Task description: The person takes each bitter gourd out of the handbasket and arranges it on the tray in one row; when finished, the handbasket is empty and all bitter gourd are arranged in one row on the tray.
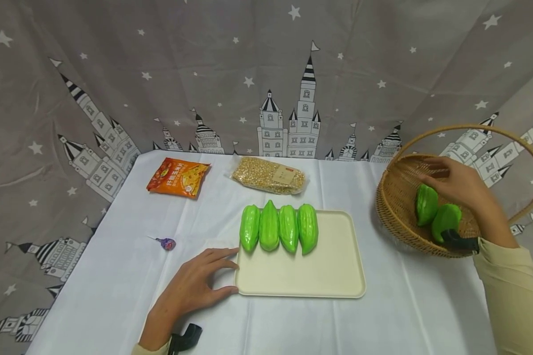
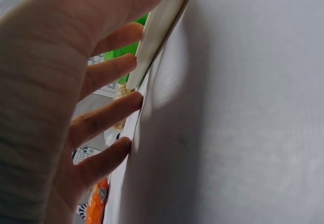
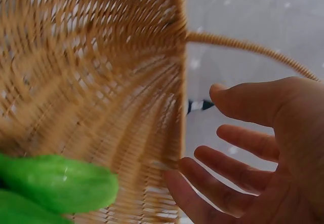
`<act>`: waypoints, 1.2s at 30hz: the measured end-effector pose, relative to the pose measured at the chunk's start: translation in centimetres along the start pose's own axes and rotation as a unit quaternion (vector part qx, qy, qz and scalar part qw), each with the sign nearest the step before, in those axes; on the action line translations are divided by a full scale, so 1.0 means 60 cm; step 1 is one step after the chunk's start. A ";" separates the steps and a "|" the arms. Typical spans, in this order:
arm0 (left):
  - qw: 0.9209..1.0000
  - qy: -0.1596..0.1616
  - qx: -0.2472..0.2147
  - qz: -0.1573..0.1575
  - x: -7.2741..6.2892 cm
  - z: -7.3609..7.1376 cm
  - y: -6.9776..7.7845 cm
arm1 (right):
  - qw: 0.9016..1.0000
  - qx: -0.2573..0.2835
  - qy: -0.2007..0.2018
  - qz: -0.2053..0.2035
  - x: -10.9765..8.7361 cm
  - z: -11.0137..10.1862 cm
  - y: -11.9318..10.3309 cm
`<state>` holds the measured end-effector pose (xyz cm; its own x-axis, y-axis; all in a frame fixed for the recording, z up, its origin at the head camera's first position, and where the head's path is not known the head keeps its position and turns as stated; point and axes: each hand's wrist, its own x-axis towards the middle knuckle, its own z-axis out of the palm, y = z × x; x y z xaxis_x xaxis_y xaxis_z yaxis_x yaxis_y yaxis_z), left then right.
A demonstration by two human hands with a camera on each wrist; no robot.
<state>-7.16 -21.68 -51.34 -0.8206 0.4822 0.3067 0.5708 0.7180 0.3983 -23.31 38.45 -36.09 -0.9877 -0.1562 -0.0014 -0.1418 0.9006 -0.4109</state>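
Note:
My left hand rests at the left edge of a cream tray, thumb and fingertips touching or very near its rim and nothing gripped. Several ridged green gourd-like vegetables stand side by side in a row along the tray's back left. Over a wicker basket at the right, my right hand is held with spread, loosely bent fingers. The right wrist view shows no object in that hand. Two more such green vegetables lie inside the basket, below the hand; the forearm hides part of the basket's right side.
An orange snack packet lies at the back left, and a clear bag of corn kernels behind the tray. A purple-wrapped lollipop is left of the tray. The basket's tall handle arches above the right hand. A patterned curtain hangs behind the table.

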 end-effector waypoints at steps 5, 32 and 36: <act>1.000 -0.007 0.001 -0.005 0.000 -0.001 0.001 | 1.000 -0.014 -0.025 0.001 0.010 0.000 0.026; 1.000 -0.021 -0.003 -0.018 0.001 -0.004 0.002 | 0.990 -0.030 -0.140 0.014 0.026 0.037 0.104; 1.000 -0.023 0.001 -0.018 0.001 -0.004 0.002 | 0.989 -0.024 -0.143 -0.001 0.027 0.045 0.105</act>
<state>-7.13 -21.71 -51.10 -0.8413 0.4779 0.2526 0.5405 0.7368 0.4062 -25.64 42.79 -41.15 -0.9295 -0.2607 -0.2608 -0.1543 0.9173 -0.3672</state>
